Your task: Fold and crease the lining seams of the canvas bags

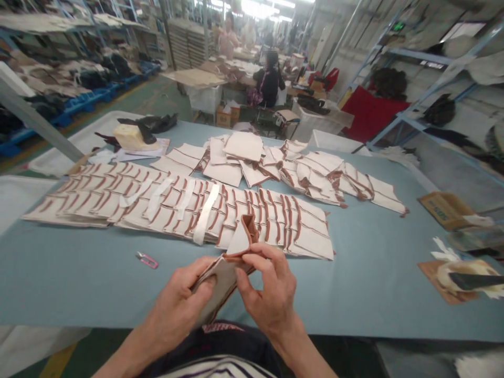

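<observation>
A white fabric panel with brown edging (222,286) is held up near the table's front edge, with part of it folded upward. My left hand (185,294) grips its left side, thumb on the near face. My right hand (270,286) pinches the brown edge at the upper right between thumb and fingers. Just beyond my hands lies a long overlapping row of similar panels (315,241), with several white strips (207,212) laid across it. A pink thread snipper (147,260) rests on the table to the left of my hands.
More panels (244,147) are heaped loosely at the back of the blue table (374,273). A yellowish block (134,137) with dark cloth sits back left. At right are a cardboard box (444,209) and a dark-handled tool (478,280). A person (270,81) sits beyond.
</observation>
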A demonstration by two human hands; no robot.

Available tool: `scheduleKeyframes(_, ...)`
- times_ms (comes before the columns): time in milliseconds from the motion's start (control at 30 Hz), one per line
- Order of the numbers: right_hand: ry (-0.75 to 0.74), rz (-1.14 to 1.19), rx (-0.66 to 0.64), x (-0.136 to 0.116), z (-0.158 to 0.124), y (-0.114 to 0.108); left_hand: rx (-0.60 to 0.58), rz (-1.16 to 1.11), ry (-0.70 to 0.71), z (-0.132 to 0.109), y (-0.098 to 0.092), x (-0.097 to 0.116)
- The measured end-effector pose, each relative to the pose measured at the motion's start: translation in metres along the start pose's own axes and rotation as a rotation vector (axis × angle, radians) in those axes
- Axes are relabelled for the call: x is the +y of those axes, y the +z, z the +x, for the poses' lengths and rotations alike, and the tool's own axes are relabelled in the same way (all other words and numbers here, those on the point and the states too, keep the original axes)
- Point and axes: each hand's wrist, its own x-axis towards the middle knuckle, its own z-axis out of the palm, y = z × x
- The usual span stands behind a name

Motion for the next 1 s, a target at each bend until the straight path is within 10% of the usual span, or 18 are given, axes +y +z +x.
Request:
scheduleKeyframes(367,0.07,0.021,-0.352,-0.005,0.016,-0.015,0.213,0.021,0.02,0.004,0.044,-0.008)
scheduleKeyframes(667,0.211,0.21,-0.852,0.047,0.085,-0.057,-0.202,-0.358,0.023,0.008,0.085,-0.015)
scheduleKeyframes(867,0.185,0.187,-1.078,0.044,0.127,-0.092,-0.013,-0.283,0.125,0.032,0.056,0.001)
scheduleKeyframes(1000,0.093,0.196,-1.107,0.034,0.131,-0.088,-0.167,-0.171,0.362,0.05,0.026,0.035)
